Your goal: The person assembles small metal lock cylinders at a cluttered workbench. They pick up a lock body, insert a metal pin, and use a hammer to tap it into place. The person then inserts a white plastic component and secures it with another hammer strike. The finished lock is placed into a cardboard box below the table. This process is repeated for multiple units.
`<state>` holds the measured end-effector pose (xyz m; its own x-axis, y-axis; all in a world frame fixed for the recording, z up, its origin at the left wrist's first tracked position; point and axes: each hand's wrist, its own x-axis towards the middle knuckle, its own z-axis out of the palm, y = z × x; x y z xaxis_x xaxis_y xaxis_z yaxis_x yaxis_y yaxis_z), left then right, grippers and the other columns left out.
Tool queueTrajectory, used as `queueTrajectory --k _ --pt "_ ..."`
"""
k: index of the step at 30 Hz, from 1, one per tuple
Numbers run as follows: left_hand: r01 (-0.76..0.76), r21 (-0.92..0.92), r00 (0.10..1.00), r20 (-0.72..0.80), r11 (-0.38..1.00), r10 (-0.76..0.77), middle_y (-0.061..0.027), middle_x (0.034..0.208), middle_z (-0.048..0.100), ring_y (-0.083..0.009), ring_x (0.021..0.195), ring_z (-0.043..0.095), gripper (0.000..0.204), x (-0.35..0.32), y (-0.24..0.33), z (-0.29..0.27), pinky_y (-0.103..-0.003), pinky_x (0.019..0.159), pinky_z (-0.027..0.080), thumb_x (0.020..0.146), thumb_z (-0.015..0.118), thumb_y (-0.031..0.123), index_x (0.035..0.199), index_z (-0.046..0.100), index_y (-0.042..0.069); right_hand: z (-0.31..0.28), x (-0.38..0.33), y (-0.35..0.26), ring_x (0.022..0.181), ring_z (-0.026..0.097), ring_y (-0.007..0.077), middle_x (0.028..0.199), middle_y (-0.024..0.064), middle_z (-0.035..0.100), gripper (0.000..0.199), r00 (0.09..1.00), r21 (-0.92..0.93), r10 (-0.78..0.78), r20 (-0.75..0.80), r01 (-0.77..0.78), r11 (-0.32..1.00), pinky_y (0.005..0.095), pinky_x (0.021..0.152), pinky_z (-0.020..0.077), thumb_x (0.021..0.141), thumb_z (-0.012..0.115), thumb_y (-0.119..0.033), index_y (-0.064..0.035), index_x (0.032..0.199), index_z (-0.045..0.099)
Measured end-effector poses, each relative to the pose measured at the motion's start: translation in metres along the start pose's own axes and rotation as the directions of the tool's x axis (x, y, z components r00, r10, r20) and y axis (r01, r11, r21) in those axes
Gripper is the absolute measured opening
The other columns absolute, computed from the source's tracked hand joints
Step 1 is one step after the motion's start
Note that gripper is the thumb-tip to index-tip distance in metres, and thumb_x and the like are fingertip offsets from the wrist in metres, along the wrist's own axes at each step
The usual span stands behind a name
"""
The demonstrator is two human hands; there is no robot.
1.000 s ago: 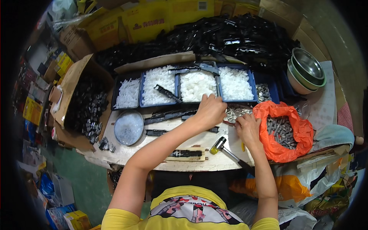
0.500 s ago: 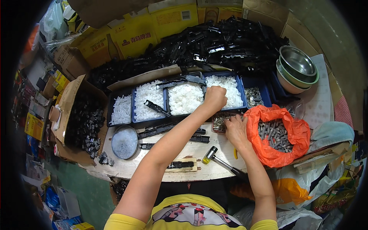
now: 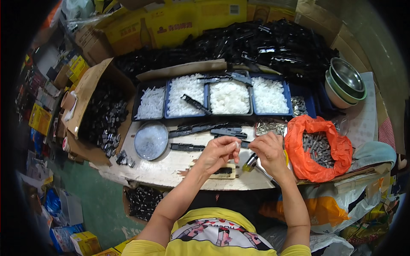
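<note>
At centre, the left hand (image 3: 218, 154) pinches a white piece (image 3: 237, 145); beside it, the right hand (image 3: 272, 157) bunches its fingertips, contents unclear. They have drawn back from the white heap (image 3: 270, 96) and pins (image 3: 271, 126) respectively, upper right.

I wear this camera on my head, the left one of a side-by-side pair, so it looks down and forward from over the near edge of the tabletop (image 3: 168, 170). My yellow shirt (image 3: 188, 245) fills the bottom of the view, and my left hand (image 3: 220, 154) and right hand (image 3: 270, 152) are close, around its middle. The fisheye reaches past the far edge and, beyond the near left corner, to the green floor (image 3: 100, 205); the near edge looks bowed.
</note>
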<state>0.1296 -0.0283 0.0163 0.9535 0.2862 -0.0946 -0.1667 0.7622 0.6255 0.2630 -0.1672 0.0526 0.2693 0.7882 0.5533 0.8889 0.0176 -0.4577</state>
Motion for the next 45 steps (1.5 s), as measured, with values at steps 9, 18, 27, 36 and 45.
queueTrajectory --k 9,18,27,36,45 --pt "-0.03 -0.249 0.998 0.038 0.968 0.041 -0.0087 0.086 0.057 -0.0161 0.073 0.056 0.014 -0.056 -0.015 -0.03 -0.032 0.064 0.048 0.087 0.055 0.008 0.101 0.056 0.004 0.03 0.009 -0.041 0.076 0.048 0.0176 0.076 -0.0009 0.056 0.013 0.982 -0.042 -0.16 0.099 0.165 0.985 0.0343 0.075 0.0299 0.068 0.066 -0.003 -0.0096 0.079 0.061" --pt "-0.058 -0.245 0.997 0.043 0.968 0.071 -0.0099 0.086 0.059 -0.0167 0.072 0.057 0.015 -0.064 -0.016 -0.037 -0.032 0.064 0.048 0.086 0.055 0.005 0.101 0.056 0.004 0.036 0.011 -0.054 0.079 0.049 0.018 0.076 -0.0013 0.055 0.015 0.963 -0.021 -0.2 0.182 0.207 0.978 0.0368 0.074 0.029 0.067 0.06 -0.002 -0.011 0.079 0.06" --pt "-0.063 -0.25 0.996 0.04 0.966 0.076 -0.0096 0.085 0.059 -0.0163 0.07 0.057 0.015 -0.067 -0.018 -0.04 -0.031 0.061 0.048 0.084 0.058 0.003 0.098 0.058 0.003 0.039 0.01 -0.048 0.079 0.048 0.0181 0.077 -0.0012 0.055 0.016 0.96 -0.008 -0.176 0.217 0.182 0.983 0.0364 0.074 0.0289 0.066 0.062 -0.002 -0.0106 0.079 0.06" --pt "-0.236 0.191 0.966 -0.062 0.953 0.251 -0.0067 0.082 0.058 -0.0147 0.072 0.057 0.022 -0.075 -0.009 -0.03 -0.027 0.063 0.05 0.079 0.061 -0.004 0.1 0.056 0.0 0.049 -0.001 -0.047 0.079 0.048 0.0187 0.077 -0.0003 0.056 0.011 0.955 0.376 -0.005 0.297 -0.112 0.92 0.032 0.074 0.0291 0.074 0.062 -0.002 -0.0095 0.082 0.061" --pt "-0.427 0.875 0.786 0.233 0.229 0.573 -0.0093 0.08 0.059 -0.0192 0.072 0.056 0.023 -0.083 -0.006 -0.02 -0.027 0.068 0.044 0.073 0.064 -0.007 0.094 0.056 -0.002 0.057 -0.015 -0.056 0.074 0.05 0.0177 0.076 0.0007 0.06 0.01 0.981 0.282 0.006 0.194 -0.061 0.957 0.0297 0.072 0.0318 0.074 0.064 -0.002 -0.006 0.083 0.062"
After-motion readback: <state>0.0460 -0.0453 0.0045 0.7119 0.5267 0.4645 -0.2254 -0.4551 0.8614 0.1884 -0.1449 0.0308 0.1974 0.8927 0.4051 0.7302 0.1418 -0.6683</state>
